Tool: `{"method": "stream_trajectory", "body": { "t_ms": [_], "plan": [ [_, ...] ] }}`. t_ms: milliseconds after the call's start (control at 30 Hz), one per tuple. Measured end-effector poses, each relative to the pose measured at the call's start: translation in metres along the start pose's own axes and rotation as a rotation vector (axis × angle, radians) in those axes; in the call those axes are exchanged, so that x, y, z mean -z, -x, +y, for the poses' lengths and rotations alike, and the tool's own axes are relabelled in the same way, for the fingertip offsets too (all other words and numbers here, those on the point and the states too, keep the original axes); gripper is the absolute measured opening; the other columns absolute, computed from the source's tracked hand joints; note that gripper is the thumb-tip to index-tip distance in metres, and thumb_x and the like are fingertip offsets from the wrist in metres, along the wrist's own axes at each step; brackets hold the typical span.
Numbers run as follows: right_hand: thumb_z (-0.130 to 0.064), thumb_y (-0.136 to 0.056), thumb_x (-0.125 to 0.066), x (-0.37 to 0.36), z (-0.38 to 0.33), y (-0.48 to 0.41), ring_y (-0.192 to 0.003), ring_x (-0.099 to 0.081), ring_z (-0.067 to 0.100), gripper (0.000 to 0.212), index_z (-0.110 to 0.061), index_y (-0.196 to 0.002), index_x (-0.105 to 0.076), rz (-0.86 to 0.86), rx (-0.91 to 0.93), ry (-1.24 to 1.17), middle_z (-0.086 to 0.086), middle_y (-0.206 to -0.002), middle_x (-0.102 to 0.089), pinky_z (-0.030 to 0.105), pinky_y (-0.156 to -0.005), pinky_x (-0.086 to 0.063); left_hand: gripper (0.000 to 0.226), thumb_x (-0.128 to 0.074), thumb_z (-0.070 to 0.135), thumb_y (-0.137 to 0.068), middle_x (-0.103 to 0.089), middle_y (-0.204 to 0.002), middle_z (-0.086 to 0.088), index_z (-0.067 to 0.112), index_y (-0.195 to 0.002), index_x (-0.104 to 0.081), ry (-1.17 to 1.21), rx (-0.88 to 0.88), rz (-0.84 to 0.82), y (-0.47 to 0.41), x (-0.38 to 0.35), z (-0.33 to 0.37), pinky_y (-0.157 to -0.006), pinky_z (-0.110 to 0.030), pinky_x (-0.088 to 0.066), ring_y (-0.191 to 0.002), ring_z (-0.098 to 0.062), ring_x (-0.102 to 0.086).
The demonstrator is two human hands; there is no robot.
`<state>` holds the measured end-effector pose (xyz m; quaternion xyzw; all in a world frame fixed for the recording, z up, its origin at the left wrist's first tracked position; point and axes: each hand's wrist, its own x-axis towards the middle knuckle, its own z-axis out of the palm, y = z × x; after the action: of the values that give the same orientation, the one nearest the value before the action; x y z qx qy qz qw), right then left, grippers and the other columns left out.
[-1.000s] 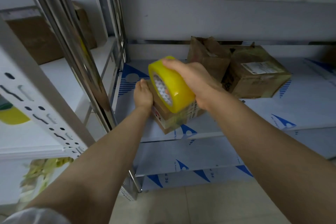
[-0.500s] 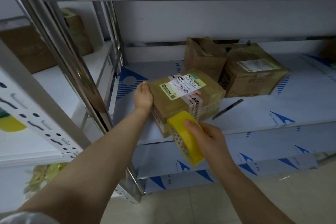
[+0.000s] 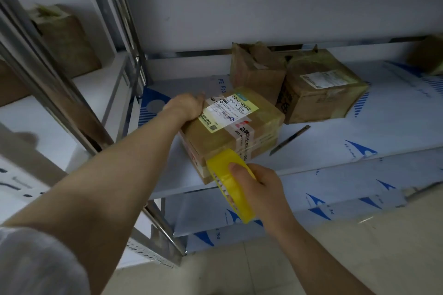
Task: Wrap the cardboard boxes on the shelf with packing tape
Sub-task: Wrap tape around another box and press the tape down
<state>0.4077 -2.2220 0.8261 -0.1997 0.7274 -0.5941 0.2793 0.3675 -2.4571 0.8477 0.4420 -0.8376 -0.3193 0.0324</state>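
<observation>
Label (image 3: 229, 112) text on box (image 3: 213, 142) too small

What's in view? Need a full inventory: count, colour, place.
front box: 1, brown, white-yellow label, shelf front
tape roll: 1, yellow, at the front box's near face
open-flap box: 1, brown, behind the front box
taped box: 1, brown, labelled, right of the open-flap box
slim tool: 1, dark, likely a cutter, on the shelf right of the front box
edge box: 1, brown, far right, cut off
side boxes: 2, brown, left shelving bay, blurred
shelf: 1, steel, white-blue film
left hand: holds the front box's far-left corner
right hand: grips the tape roll
</observation>
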Motion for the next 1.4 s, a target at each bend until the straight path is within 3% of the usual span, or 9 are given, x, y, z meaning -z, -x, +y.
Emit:
{"method": "stream_trajectory", "body": {
  "t_ms": [167, 300, 367, 500, 800, 933, 1100, 1267, 1400],
  "plan": [
    [-0.050, -0.073, -0.061, -0.001, 0.006, -0.002, -0.051, -0.046, 0.018, 0.045, -0.013, -0.051, -0.047, 0.000, 0.031, -0.010, 0.002, -0.049, -0.045, 0.031, -0.055, -0.040, 0.060, -0.030, 0.051, -0.098, -0.053, -0.132, -0.019, 0.005, -0.132, -0.050, 0.105, 0.113, -0.048, -0.005, 0.005, -0.010, -0.091, -0.034, -0.041, -0.116, -0.033, -0.053],
    [-0.030, -0.089, -0.061, 0.001, 0.006, -0.004, -0.041, -0.051, 0.008, 0.048, -0.019, -0.045, -0.046, 0.016, 0.007, -0.038, -0.004, -0.042, -0.048, 0.021, -0.051, -0.041, 0.043, -0.027, 0.037, -0.102, -0.062, -0.110, -0.014, 0.012, -0.120, -0.057, -0.457, -0.141, 0.259, 0.012, -0.003, 0.003, -0.078, -0.035, -0.041, -0.101, -0.032, -0.059],
    [-0.030, -0.089, -0.060, 0.002, 0.005, -0.004, -0.040, -0.046, 0.007, 0.048, -0.019, -0.046, -0.043, 0.024, 0.001, -0.019, -0.006, -0.041, -0.044, 0.021, -0.050, -0.038, 0.057, -0.020, 0.053, -0.100, -0.055, -0.128, -0.015, 0.019, -0.135, -0.049, -0.606, -0.206, 0.144, 0.028, -0.010, 0.016, -0.096, -0.044, -0.037, -0.118, -0.031, -0.051],
    [-0.033, -0.088, -0.061, 0.002, 0.006, -0.008, -0.044, -0.043, 0.006, 0.040, -0.014, -0.054, -0.049, 0.028, -0.020, -0.014, -0.008, -0.044, -0.043, 0.018, -0.047, -0.038, 0.114, -0.011, 0.088, -0.075, 0.008, -0.159, -0.017, 0.005, -0.151, 0.004, -0.532, -0.137, -0.002, 0.046, -0.037, 0.013, -0.117, -0.046, 0.005, -0.147, -0.029, 0.007],
    [-0.030, -0.090, -0.060, 0.003, 0.011, -0.011, -0.042, -0.040, 0.004, 0.042, -0.013, -0.054, -0.045, 0.008, -0.028, -0.023, -0.009, -0.042, -0.041, 0.015, -0.044, -0.034, 0.111, -0.011, 0.086, -0.076, 0.013, -0.158, -0.018, 0.006, -0.150, 0.010, -0.507, -0.142, 0.009, 0.069, -0.044, 0.010, -0.117, -0.045, 0.007, -0.146, -0.030, 0.013],
    [-0.034, -0.091, -0.059, -0.007, 0.004, -0.017, -0.060, -0.051, 0.013, 0.042, 0.005, -0.072, -0.057, -0.020, -0.048, -0.055, 0.007, -0.064, -0.053, 0.023, -0.057, -0.039, 0.103, -0.013, 0.081, -0.082, 0.011, -0.158, -0.016, 0.007, -0.151, 0.007, -0.504, -0.164, 0.014, 0.059, -0.034, 0.011, -0.118, -0.043, 0.006, -0.146, -0.029, 0.011],
    [-0.035, -0.091, -0.059, -0.007, 0.004, -0.015, -0.050, -0.049, 0.002, 0.031, -0.011, -0.071, -0.058, -0.035, -0.073, -0.051, -0.001, -0.060, -0.053, 0.016, -0.051, -0.041, 0.110, -0.018, 0.085, -0.078, 0.012, -0.158, -0.015, 0.007, -0.151, 0.008, -0.495, -0.218, -0.033, 0.060, -0.029, 0.009, -0.117, -0.041, 0.005, -0.146, -0.029, 0.012],
    [-0.057, -0.080, -0.061, -0.009, 0.005, -0.009, -0.084, -0.066, 0.030, 0.060, 0.002, -0.091, -0.064, -0.086, -0.086, -0.035, 0.018, -0.086, -0.068, 0.038, -0.080, -0.054, 0.104, -0.032, 0.079, -0.081, -0.003, -0.159, -0.014, 0.008, -0.153, -0.008, -0.462, -0.403, 0.053, 0.063, -0.023, -0.014, -0.118, -0.037, -0.001, -0.147, -0.026, -0.002],
    [-0.060, -0.077, -0.061, -0.014, 0.000, -0.007, -0.095, -0.066, 0.032, 0.056, -0.007, -0.091, -0.069, -0.099, -0.103, -0.069, 0.016, -0.097, -0.070, 0.047, -0.090, -0.053, 0.079, -0.024, 0.074, -0.086, -0.048, -0.139, -0.013, 0.012, -0.120, -0.058, -0.426, -0.464, 0.248, 0.062, -0.025, -0.020, -0.103, -0.040, -0.035, -0.129, -0.029, -0.041]
  ]
}}
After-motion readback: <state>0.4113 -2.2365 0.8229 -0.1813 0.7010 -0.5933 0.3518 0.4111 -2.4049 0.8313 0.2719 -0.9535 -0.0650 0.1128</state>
